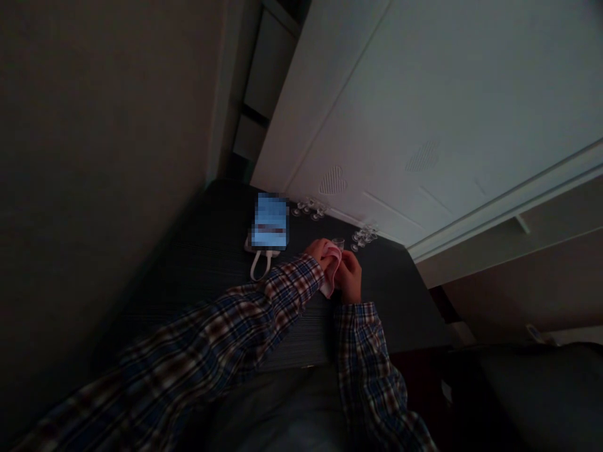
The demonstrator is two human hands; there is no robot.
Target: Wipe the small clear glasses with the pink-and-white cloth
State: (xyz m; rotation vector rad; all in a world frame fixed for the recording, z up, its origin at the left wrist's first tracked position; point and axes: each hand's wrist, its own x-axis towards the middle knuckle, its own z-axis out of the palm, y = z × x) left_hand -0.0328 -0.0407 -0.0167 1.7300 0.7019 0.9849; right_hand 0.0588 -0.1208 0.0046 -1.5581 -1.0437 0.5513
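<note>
My left hand (319, 248) is closed on a folded pink cloth (333, 256), part of which hangs down between my hands. Just beyond the cloth shows the clear rim of a small glass (338, 242). My right hand (350, 277) is closed around the lower part of this glass, against the cloth; its fingertips are partly hidden. Both hands are close together over the dark tabletop (301, 333).
Two groups of small stemmed glasses, the left group (309, 208) and the right group (364, 236), stand along a white panel (424, 125) with heart patterns. A lit phone (270, 221) with a white looped strap (260, 266) is on the left.
</note>
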